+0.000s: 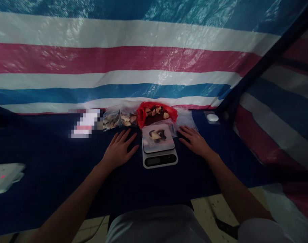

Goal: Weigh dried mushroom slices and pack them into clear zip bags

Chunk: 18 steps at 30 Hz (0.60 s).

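Observation:
A white kitchen scale [146,160] with a dark display stands in front of me, and several dark and pale pieces [157,135], perhaps shells or dried slices, lie on its plate. To its left, my left hand [119,148] rests on the table with fingers spread, holding nothing. My right hand [194,141] lies on the right side, fingers stretched out, its fingertips by a clear plastic bag [186,118]. Behind the scale a red plastic bag [141,114] lies open with similar pieces inside. Two clear bags of pieces [112,120] sit beyond my left hand.
A dark blue cloth covers the table [154,189]. At the back left is a blurred-out pale sheet [86,123]. A white device [5,177] sits at the left edge. A white oval object [212,117] lies at the back right. Behind hangs a striped tarpaulin [118,59].

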Motion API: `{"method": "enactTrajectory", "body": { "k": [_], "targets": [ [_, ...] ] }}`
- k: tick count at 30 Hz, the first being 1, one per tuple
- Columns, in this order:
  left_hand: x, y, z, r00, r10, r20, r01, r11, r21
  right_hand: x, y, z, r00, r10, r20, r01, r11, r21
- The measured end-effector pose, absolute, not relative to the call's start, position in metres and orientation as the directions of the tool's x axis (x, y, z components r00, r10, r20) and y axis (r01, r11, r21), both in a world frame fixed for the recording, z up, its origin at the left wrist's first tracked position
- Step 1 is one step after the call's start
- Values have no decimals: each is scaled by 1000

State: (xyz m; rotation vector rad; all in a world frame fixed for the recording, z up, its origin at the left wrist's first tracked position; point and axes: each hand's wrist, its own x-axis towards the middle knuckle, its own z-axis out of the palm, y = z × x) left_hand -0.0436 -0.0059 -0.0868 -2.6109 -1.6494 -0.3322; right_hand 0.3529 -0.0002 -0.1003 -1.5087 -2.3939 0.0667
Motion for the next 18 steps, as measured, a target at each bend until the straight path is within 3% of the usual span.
{"method": "enactTrajectory", "body": {
  "k": [18],
  "targets": [
    [-43,-6,-85,417,883,217,891,-444,95,351,-2,-99,-386,881,274,881,440,-174]
  ]
}}
